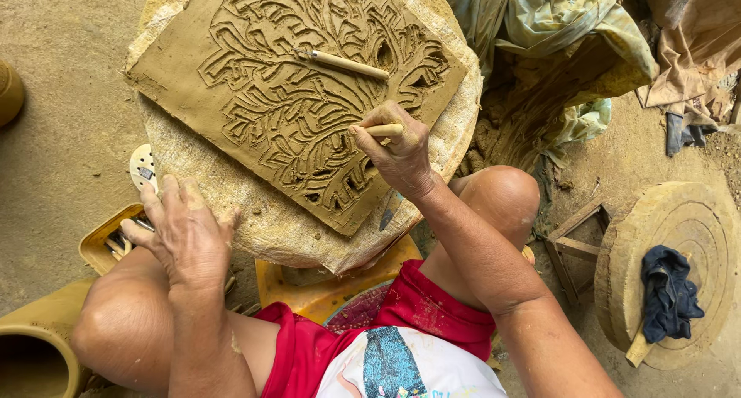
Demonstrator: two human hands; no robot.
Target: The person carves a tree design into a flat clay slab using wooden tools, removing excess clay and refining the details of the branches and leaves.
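Gripping a wooden carving tool (384, 129), your right hand (397, 155) is closed on it over the clay slab (231, 58), handle running left-right; your left hand (185, 228) rests open on the cloth-covered stand (255, 213), farther off.

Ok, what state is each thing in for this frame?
Square clay slab: flat on sacking, carved with a leafy tree pattern.
Wooden carving tool: gripped in right hand, tip hidden.
Spare wooden-handled tool: lying loose on the slab.
Left hand: empty, resting at the sacking's edge.
Dark blue cloth: crumpled on round wooden wheel.
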